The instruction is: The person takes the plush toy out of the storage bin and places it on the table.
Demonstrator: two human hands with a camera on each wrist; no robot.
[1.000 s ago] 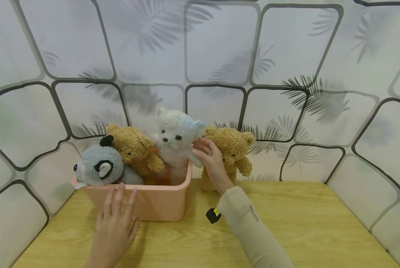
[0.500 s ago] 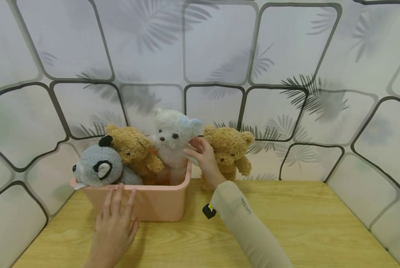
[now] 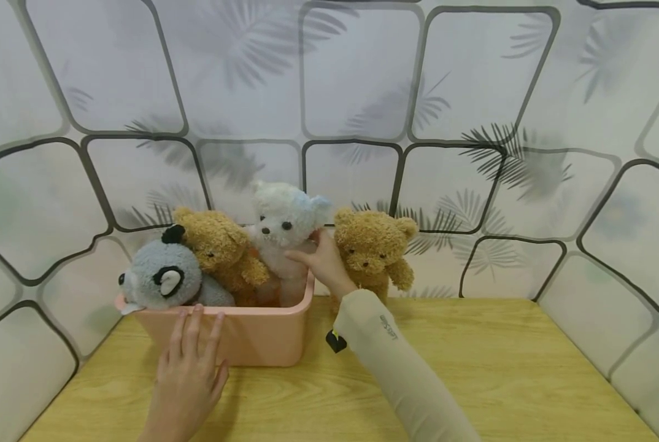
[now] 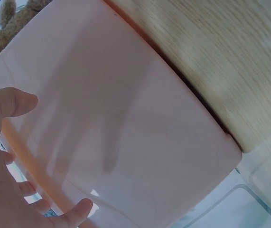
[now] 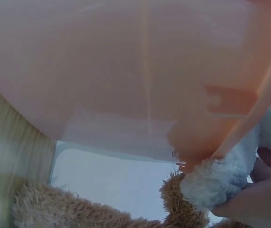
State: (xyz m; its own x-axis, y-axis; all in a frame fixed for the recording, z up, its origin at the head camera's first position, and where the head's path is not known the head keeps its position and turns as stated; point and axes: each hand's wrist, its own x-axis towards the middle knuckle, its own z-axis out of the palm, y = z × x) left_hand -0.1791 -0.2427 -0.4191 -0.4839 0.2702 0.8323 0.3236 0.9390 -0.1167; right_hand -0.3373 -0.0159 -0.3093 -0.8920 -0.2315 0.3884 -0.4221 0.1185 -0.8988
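Note:
A white teddy bear [image 3: 285,236] with a pale blue ear sits upright at the right end of a pink plastic bin [image 3: 263,337]. My right hand [image 3: 326,261] pinches its arm between thumb and fingers, by the bin's right rim; the right wrist view shows the white fluffy arm [image 5: 216,183] there. My left hand [image 3: 188,368] rests on the bin's front wall with straight fingers, fingertips at the rim. Inside the bin, a grey plush toy [image 3: 164,273] with black eye patches leans left beside a brown teddy bear [image 3: 213,242].
Another brown teddy bear [image 3: 375,248] stands on the wooden table [image 3: 484,362] just right of the bin, partly behind my right arm. A patterned curtain [image 3: 357,80] encloses the back and sides.
My right hand has moved left and slightly down along the white bear, which has shifted a little left and lower. My left hand stays on the bin.

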